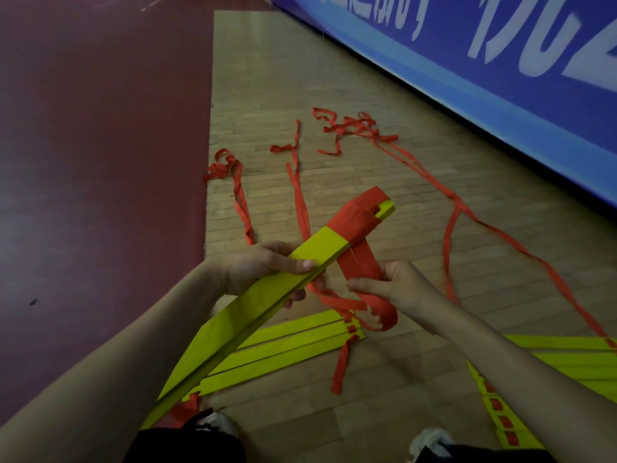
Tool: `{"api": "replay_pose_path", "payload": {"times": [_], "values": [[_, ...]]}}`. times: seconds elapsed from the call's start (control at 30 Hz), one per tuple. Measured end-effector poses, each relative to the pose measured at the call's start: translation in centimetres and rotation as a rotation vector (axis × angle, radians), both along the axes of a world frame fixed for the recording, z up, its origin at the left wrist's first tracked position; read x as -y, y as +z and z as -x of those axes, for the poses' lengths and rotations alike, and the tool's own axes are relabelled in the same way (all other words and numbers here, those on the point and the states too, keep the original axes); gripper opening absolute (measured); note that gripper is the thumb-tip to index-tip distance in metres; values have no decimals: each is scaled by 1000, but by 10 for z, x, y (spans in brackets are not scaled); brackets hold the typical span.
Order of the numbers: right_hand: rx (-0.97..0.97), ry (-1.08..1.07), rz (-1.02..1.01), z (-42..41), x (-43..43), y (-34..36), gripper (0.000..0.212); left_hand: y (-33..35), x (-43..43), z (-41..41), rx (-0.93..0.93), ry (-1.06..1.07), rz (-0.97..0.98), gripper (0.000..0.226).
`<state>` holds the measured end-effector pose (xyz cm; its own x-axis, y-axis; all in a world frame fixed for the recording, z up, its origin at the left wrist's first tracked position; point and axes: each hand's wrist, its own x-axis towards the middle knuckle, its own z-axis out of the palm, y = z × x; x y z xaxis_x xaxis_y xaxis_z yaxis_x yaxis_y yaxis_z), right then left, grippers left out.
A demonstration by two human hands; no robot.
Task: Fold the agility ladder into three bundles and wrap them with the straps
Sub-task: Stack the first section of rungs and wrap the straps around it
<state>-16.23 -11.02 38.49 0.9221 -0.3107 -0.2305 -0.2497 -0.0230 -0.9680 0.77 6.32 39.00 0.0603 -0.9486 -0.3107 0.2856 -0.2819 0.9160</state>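
On the wooden floor (367,182) a flat rung stack (283,355) is lying under the hands, while the held bundle (253,309) is slanting from the person's lower left up toward the far right, its far end banded in red. The left hand (263,269) is gripping this bundle at mid-length, so the banded end is lying beyond the grip. The right hand (397,285), nearer that end, is pinching the red strap (360,262) hanging just beneath it, probably to carry it across the long axis.
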Motion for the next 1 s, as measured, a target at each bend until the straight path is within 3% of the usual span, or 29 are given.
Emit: {"api": "replay_pose_path", "payload": {"times": [0.2, 0.37, 0.5, 0.63, 0.83, 0.93, 1.0], "values": [[-51, 10, 42, -2, 2, -14, 13, -1, 1, 1, -32, -34, -12, 50], [47, -109, 61, -1, 15, -11, 13, 2, 0, -3, -69, 2, -5, 51], [71, -65, 97, 1, 20, -4, 12, 2, 0, -2, -22, 93, -62, 31], [69, -5, 97, 0, 10, -3, 16, -1, 3, -1, 57, 150, -101, 35], [87, -90, 221, -8, -1, -16, 22, -8, 16, 14, 444, 200, -105, 2], [75, -179, 292, -12, -7, -15, 36, -18, 23, 22, 658, 205, -117, 10], [55, -245, 314, -14, -11, -13, 35, -23, 29, 30, 911, 192, -108, 13]]}}
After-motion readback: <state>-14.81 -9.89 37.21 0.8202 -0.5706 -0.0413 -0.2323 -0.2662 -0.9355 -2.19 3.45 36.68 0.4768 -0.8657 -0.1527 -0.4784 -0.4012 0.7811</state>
